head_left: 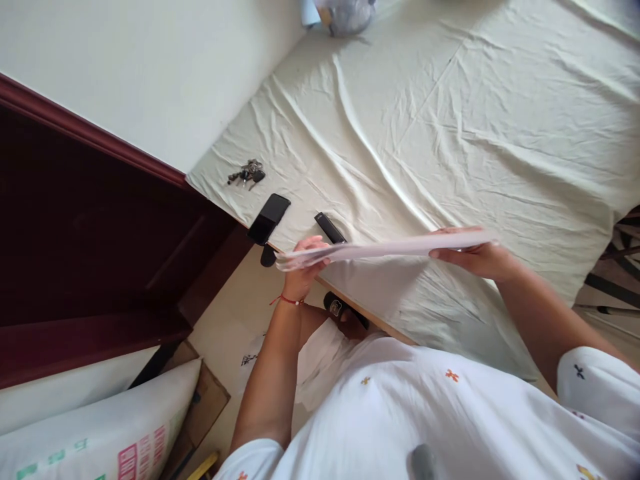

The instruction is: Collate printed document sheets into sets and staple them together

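Over the near edge of the bed, seen from the head camera, both hands hold one flat, pale folded cloth level in the air, seen almost edge-on. The left hand grips its left end, fingers curled closed over the top and thumb underneath, a red string at the wrist. The right hand carries the right end, fingers closed flat along the underside with the fingertips showing at the edge. The cloth hangs clear of the wrinkled sheet, touching nothing but the hands.

On the sheet just beyond the left hand lie a black phone at the corner, a dark remote beside it, and a bunch of keys farther back near the wall. A dark wooden door stands to the left, and a printed sack leans on the floor below it.

By my reading, the cloth is mid-carry, held taut between the two grips. Any further handling calls for both ends to stay level so the folds do not slip, and for keeping clear of the phone and remote.
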Tool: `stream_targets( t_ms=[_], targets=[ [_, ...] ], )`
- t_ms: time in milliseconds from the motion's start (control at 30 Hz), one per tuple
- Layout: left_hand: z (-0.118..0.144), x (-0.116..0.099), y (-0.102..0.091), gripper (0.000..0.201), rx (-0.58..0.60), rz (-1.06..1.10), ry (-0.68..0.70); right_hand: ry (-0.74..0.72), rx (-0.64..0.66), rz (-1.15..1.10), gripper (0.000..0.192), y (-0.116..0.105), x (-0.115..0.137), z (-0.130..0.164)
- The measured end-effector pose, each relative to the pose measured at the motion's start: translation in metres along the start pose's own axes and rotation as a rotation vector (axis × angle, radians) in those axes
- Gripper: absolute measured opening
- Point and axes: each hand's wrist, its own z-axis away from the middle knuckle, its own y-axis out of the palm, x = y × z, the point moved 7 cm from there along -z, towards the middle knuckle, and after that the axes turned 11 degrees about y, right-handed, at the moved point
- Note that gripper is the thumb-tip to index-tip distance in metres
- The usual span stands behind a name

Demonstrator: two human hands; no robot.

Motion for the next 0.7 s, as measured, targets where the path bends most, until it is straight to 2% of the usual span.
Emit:
stream_targets(
  t_ms=[67, 167, 233, 333, 433, 533, 600, 700],
  targets=[
    [0.003, 0.004, 0.014, 0.056, 0.157, -0.013, -0.061, -0.068, 0.086, 0.078, 0.043, 0.005, 0.005, -0.001],
    [0.006, -0.002, 0.026, 0.034, 0.283, -0.097, -0.064, -0.177, 0.136, 0.069, 0.050, 0.006, 0.010, -0.002],
    [0.007, -0.013, 0.033, 0.025, 0.381, -0.165, -0.005, -0.215, 0.130, 0.030, 0.049, 0.003, 0.012, -0.002],
    [0.006, -0.018, 0.037, 0.027, 0.442, -0.204, 0.044, -0.168, 0.062, 0.042, 0.042, -0.005, 0.005, -0.005],
    [0.005, -0.001, 0.031, 0.028, 0.331, -0.214, -0.045, -0.030, 0.047, 0.065, 0.037, -0.003, -0.013, -0.009],
    [0.007, 0.019, 0.021, 0.035, 0.104, -0.167, -0.119, 0.130, -0.091, -0.080, 0.043, -0.007, -0.035, -0.010],
    [0.011, 0.024, 0.023, 0.039, 0.058, -0.131, -0.117, 0.201, -0.195, -0.226, 0.048, -0.009, -0.044, -0.008],
    [0.020, 0.028, 0.031, 0.053, 0.024, -0.037, -0.148, 0.293, -0.222, -0.379, 0.047, -0.004, -0.050, -0.004]
  ],
)
